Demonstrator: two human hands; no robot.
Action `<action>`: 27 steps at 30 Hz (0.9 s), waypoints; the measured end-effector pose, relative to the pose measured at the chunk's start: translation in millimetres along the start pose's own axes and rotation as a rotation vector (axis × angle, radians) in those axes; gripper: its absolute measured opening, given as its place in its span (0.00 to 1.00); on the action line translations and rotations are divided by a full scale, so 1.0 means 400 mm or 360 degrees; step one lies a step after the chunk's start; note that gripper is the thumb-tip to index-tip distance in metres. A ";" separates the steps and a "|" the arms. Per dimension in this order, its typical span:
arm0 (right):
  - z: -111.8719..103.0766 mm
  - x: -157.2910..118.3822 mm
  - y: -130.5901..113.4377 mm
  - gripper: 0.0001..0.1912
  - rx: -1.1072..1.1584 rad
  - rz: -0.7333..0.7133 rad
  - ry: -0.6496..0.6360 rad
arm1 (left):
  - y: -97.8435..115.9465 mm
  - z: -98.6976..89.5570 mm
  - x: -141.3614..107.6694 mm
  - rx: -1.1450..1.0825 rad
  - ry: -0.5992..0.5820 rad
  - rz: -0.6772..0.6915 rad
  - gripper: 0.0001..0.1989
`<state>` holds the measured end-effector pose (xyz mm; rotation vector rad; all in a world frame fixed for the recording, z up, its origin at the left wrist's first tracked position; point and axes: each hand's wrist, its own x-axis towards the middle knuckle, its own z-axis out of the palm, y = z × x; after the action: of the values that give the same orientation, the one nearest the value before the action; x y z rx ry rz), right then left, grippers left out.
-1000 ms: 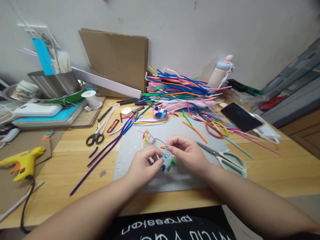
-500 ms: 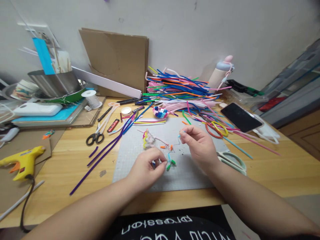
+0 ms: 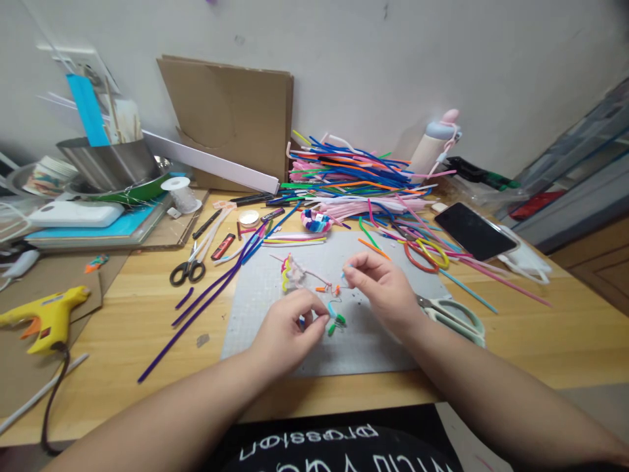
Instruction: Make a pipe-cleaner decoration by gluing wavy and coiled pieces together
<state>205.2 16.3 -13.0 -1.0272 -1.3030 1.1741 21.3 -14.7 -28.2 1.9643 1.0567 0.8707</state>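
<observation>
My left hand (image 3: 292, 324), thumb and forefinger pinched, grips a short light blue pipe cleaner (image 3: 331, 308) low over the grey cutting mat (image 3: 255, 331). From it a thin dark wire curves up toward my right hand (image 3: 378, 282), whose fingertips are closed on a light blue end of what looks like the same pipe cleaner. Small green pieces (image 3: 339, 321) lie just right of the left fingertips. Orange bits (image 3: 322, 289) sit beyond, close to a small scalloped pipe-cleaner piece (image 3: 291, 272) in yellow, white and pink with a thin stem.
Pale-handled scissors (image 3: 455, 318) lie beside my right wrist; black-handled scissors (image 3: 187, 270) are at left. Long purple pipe cleaners (image 3: 196, 311) cross the table. A big pile of pipe cleaners (image 3: 354, 170) lies against the wall. At far left rests a yellow glue gun (image 3: 46, 318), its cord hanging forward.
My right hand has moved slightly left and down, nearer the left hand, and the wire between them sags more. The left hand has barely moved.
</observation>
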 end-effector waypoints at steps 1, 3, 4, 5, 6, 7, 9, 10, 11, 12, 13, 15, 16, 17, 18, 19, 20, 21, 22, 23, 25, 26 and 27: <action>0.004 -0.003 0.002 0.11 0.0004 0.0053 -0.0062 | -0.001 0.000 -0.001 0.0009 0.0007 -0.0024 0.03; 0.008 -0.003 0.007 0.11 0.0049 0.0106 -0.0135 | -0.004 0.001 -0.001 0.0008 0.0036 -0.0101 0.05; 0.007 0.000 0.010 0.11 0.0067 0.0113 -0.0143 | -0.006 0.001 -0.001 0.0001 0.0054 -0.0144 0.09; 0.003 0.005 0.013 0.10 0.0074 0.0110 -0.0130 | -0.007 0.000 -0.001 -0.0004 0.0081 -0.0180 0.12; -0.003 0.013 0.015 0.10 0.0072 0.0098 -0.0101 | -0.008 -0.001 0.000 -0.0002 0.0112 -0.0206 0.14; -0.011 0.023 0.018 0.10 0.0067 0.0095 -0.0061 | -0.008 -0.003 0.001 0.0015 0.0141 -0.0221 0.14; -0.030 0.046 0.025 0.11 0.0069 0.0170 0.0043 | -0.011 -0.009 0.003 0.0084 0.0179 -0.0237 0.12; -0.039 0.059 0.028 0.12 0.0080 0.0249 0.0084 | -0.013 -0.013 0.004 0.0130 0.0181 -0.0253 0.11; -0.049 0.071 0.033 0.13 0.0093 0.0339 0.0110 | -0.015 -0.017 0.005 0.0184 0.0165 -0.0272 0.10; -0.057 0.081 0.037 0.14 0.0103 0.0422 0.0115 | -0.018 -0.020 0.006 0.0240 0.0130 -0.0289 0.09; -0.063 0.090 0.042 0.15 0.0109 0.0492 0.0103 | -0.021 -0.024 0.007 0.0295 0.0085 -0.0299 0.08; -0.069 0.101 0.051 0.16 0.0104 0.0572 0.0047 | -0.025 -0.031 0.008 0.0385 -0.0002 -0.0309 0.07; -0.068 0.103 0.054 0.16 0.0097 0.0597 0.0019 | -0.026 -0.033 0.009 0.0410 -0.0021 -0.0313 0.07; -0.064 0.102 0.056 0.17 0.0088 0.0613 -0.0005 | -0.026 -0.034 0.009 0.0416 -0.0024 -0.0313 0.07; -0.057 0.099 0.057 0.17 0.0076 0.0616 -0.0018 | -0.024 -0.035 0.009 0.0400 -0.0017 -0.0303 0.08; -0.048 0.095 0.056 0.17 0.0060 0.0605 -0.0018 | -0.021 -0.035 0.009 0.0368 -0.0010 -0.0283 0.10; -0.037 0.089 0.056 0.17 0.0039 0.0583 -0.0009 | -0.018 -0.035 0.008 0.0332 -0.0009 -0.0254 0.12; -0.025 0.083 0.055 0.16 0.0011 0.0553 0.0008 | -0.015 -0.035 0.008 0.0307 -0.0008 -0.0220 0.13; -0.014 0.078 0.056 0.16 -0.0026 0.0520 0.0032 | -0.012 -0.035 0.007 0.0303 -0.0004 -0.0190 0.13; -0.003 0.074 0.058 0.16 -0.0071 0.0490 0.0056 | -0.010 -0.035 0.006 0.0327 0.0007 -0.0172 0.13; 0.011 0.074 0.067 0.15 -0.0181 0.0445 0.0105 | -0.007 -0.036 0.005 0.0443 0.0040 -0.0164 0.09; 0.013 0.079 0.073 0.14 -0.0242 0.0433 0.0134 | -0.007 -0.037 0.004 0.0510 0.0043 -0.0165 0.07; 0.012 0.086 0.080 0.13 -0.0307 0.0430 0.0165 | -0.007 -0.038 0.004 0.0568 0.0031 -0.0171 0.06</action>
<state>196.3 54.5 -39.2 -1.4223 -1.2396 1.1923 8.5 -8.0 -22.6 2.1653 1.3923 0.6788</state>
